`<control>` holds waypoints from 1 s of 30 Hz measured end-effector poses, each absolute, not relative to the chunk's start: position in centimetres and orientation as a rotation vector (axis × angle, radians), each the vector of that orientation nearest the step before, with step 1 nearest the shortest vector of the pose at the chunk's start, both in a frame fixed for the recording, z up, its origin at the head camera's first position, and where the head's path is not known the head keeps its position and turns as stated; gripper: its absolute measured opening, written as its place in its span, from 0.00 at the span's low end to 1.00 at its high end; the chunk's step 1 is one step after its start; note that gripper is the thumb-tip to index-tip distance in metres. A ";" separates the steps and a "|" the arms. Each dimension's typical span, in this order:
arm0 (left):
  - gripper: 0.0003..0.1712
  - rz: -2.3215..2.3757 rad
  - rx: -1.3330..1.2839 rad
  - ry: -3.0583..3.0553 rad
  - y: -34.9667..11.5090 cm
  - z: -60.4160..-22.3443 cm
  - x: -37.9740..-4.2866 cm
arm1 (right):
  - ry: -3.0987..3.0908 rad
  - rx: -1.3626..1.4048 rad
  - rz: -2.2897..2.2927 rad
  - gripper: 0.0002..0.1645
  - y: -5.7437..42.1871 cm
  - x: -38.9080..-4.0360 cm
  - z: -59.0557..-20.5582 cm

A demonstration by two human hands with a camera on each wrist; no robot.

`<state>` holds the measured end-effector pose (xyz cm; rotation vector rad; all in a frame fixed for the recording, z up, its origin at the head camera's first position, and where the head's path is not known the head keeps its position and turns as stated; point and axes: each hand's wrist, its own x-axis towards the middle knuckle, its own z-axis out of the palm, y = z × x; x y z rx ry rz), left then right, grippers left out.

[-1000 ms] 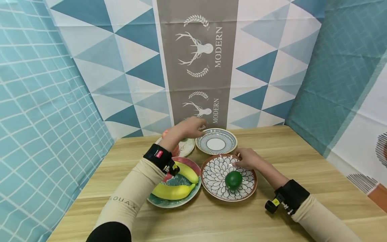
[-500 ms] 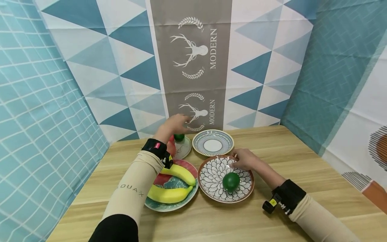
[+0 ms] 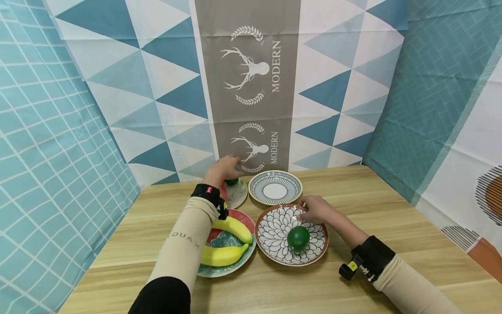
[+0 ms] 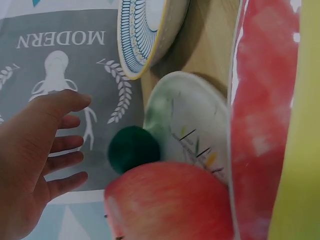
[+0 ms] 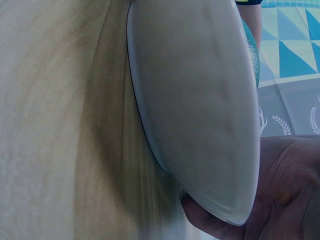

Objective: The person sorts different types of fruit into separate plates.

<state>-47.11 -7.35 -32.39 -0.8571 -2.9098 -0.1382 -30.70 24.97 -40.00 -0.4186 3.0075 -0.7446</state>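
Observation:
My left hand (image 3: 226, 169) hovers over the small pale plate (image 3: 241, 195) at the back left, its fingers spread in the left wrist view. Near it lies a small round dark green fruit (image 4: 133, 150), apart from the fingers. Beside that sits a large red fruit (image 4: 170, 202), mostly hidden by the arm in the head view. With my right hand (image 3: 315, 209) I grip the rim of the brown-edged petal-patterned plate (image 3: 271, 231); thumb inside, fingertips under the rim. On this plate rests a green lime-like fruit (image 3: 298, 238).
A red and green plate (image 3: 219, 271) with two bananas (image 3: 224, 256) stands front left, beneath my left forearm. Behind the petal plate is a blue-striped dish (image 3: 274, 191) with bare bottom. Patterned cloth walls (image 3: 333, 87) rise behind the wooden table (image 3: 298, 290).
My left hand has moved left from beside the blue-striped dish and come down over the small plate, where a green fruit came into view. My right hand keeps its grip on the petal-patterned plate.

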 end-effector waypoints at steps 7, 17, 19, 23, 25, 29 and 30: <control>0.31 -0.173 -0.831 -2.911 -6.8 -34.2 -48.3 | 3.007 -0.394 -0.721 0.15 25.0 -30.6 -40.2; 0.32 -0.209 -0.736 -2.893 -6.2 -35.0 -49.3 | 3.003 -0.364 -0.725 0.15 24.7 -30.8 -40.0; 0.32 -0.218 -0.699 -2.879 -6.1 -34.9 -49.2 | 3.003 -0.353 -0.733 0.15 24.7 -30.8 -39.9; 0.31 -0.213 -0.622 -2.887 -5.9 -35.3 -49.1 | 3.004 -0.364 -0.731 0.15 24.7 -30.9 -39.9; 0.31 -0.207 -0.583 -2.897 -5.9 -35.7 -49.3 | 3.002 -0.363 -0.734 0.15 24.7 -31.0 -40.0; 0.31 -0.183 -0.512 -2.917 -5.7 -36.3 -49.5 | 3.006 -0.370 -0.726 0.15 24.8 -30.9 -40.0; 0.31 -0.178 -0.500 -2.921 -5.6 -36.4 -49.5 | 3.006 -0.363 -0.725 0.15 24.9 -30.9 -40.0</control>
